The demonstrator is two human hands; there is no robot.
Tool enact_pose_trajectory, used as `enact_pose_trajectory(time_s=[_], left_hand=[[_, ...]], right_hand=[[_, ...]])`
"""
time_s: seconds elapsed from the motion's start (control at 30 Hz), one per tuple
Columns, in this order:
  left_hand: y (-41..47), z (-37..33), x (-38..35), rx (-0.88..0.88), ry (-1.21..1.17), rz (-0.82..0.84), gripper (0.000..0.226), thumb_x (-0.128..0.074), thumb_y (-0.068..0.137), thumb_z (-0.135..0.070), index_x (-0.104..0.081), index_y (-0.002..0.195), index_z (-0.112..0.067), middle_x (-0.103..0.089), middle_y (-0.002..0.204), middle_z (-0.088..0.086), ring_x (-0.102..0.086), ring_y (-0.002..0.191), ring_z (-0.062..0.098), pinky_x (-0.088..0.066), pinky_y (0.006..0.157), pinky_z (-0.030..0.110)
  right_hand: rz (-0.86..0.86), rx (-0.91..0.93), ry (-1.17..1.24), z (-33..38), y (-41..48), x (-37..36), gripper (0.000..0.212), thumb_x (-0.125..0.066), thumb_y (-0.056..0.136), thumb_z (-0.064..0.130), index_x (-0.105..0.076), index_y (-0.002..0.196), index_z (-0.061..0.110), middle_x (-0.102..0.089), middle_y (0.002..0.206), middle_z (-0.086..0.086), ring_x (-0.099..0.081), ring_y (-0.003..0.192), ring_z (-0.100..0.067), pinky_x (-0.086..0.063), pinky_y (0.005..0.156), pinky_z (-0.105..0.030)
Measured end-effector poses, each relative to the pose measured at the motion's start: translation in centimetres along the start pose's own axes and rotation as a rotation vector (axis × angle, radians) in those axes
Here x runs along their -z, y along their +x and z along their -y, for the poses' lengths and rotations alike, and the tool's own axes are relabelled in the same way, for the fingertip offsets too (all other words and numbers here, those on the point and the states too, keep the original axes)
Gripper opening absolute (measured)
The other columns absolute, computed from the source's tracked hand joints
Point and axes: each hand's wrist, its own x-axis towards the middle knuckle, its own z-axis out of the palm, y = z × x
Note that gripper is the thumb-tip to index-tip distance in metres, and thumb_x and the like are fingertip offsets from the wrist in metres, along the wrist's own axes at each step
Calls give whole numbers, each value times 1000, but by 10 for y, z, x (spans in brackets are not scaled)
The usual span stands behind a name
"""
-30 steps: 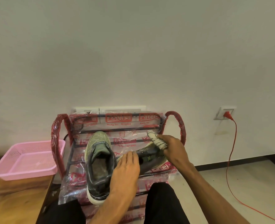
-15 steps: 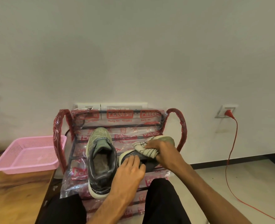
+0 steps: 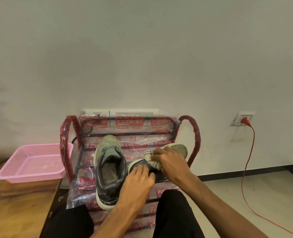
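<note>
Both forearms reach forward over the knees. The left hand (image 3: 138,179) lies with fairly straight fingers pressing on the heel of a grey-and-olive fabric sneaker (image 3: 180,148). The right hand (image 3: 169,160) is clamped on a cream cloth with black stitching (image 3: 150,154), held against that sneaker's upper. The sneaker sits on top of a plastic-wrapped red metal shoe rack (image 3: 195,138), its long axis slanting, toe pointing away to the right near the rack's right arch. A matching second sneaker (image 3: 108,169) lies just beside it on the left, toe towards the wall. A pink plastic basket (image 3: 30,162) stands on the wooden desk (image 3: 18,203) left of the rack; bare floor lies to the right.
</note>
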Motion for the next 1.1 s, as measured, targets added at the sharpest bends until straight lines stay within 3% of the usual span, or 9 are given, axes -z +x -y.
enact_pose_trajectory(time_s=[0.1, 0.3, 0.5, 0.7, 0.8, 0.87, 0.93, 1.0, 1.1], left_hand=[[-1, 4, -4, 5, -46, 22, 54, -89, 28, -2, -70, 78, -10, -67, 80, 12, -66, 77, 27, -56, 68, 34], [3, 2, -5, -19, -41, -29, 52, -91, 26, -1, -69, 73, -8, -67, 81, 14, -68, 78, 28, -57, 66, 36], [1, -3, -10, -41, -30, -15, 44, -91, 36, -5, -70, 75, -8, -67, 77, 13, -68, 79, 29, -57, 73, 37], [3, -7, -4, -36, 78, 59, 35, -70, 75, 0, -63, 109, 0, -63, 112, 23, -58, 111, 37, -45, 99, 44], [3, -4, -3, -59, 73, 84, 36, -84, 52, -4, -69, 84, -7, -68, 83, 15, -66, 83, 30, -55, 77, 39], [1, -3, -6, -61, 25, 58, 38, -87, 45, -5, -69, 78, -8, -68, 79, 14, -67, 79, 28, -56, 74, 37], [-1, -5, 1, -52, 21, 67, 37, -79, 65, -2, -66, 99, -2, -66, 102, 22, -63, 103, 34, -50, 93, 41], [0, -8, -4, -58, 86, 36, 38, -56, 88, 2, -51, 126, 2, -49, 132, 27, -42, 130, 38, -30, 112, 44], [2, -9, 0, -63, 120, 74, 38, -44, 93, 4, -44, 131, 1, -44, 138, 24, -35, 133, 37, -23, 114, 44]], right_hand=[[-24, 74, 41, 7, -6, -1, 49, -61, 91, 19, -51, 137, 32, -48, 141, 7, -46, 124, -22, -44, 97, -40], [11, -69, -15, -8, 6, -5, 48, -69, 87, 28, -55, 133, 32, -51, 138, 6, -46, 125, -23, -42, 100, -39], [-108, 39, 146, 1, 3, -16, 47, -69, 80, 6, -66, 121, 30, -61, 127, 9, -52, 116, -18, -50, 89, -37], [-70, -65, 68, -16, 15, -8, 39, -64, 89, 16, -62, 126, 28, -58, 133, 5, -50, 122, -20, -45, 98, -37], [-83, 36, 225, 0, 5, -12, 49, -63, 80, -1, -66, 122, 24, -61, 129, 7, -51, 119, -18, -47, 95, -37], [-136, 52, 231, -6, -4, -20, 51, -67, 74, -4, -69, 117, 23, -63, 124, 7, -54, 115, -19, -49, 93, -38], [-132, -13, 161, -17, -8, -22, 46, -72, 76, 3, -69, 119, 22, -62, 126, 5, -53, 118, -21, -47, 96, -38], [-127, -86, 93, -18, -8, -18, 43, -71, 83, 11, -65, 123, 22, -59, 131, 4, -48, 123, -21, -43, 100, -37], [-164, -76, 141, -3, -7, -13, 39, -63, 87, 8, -66, 123, 22, -59, 130, 6, -47, 121, -19, -43, 98, -34]])
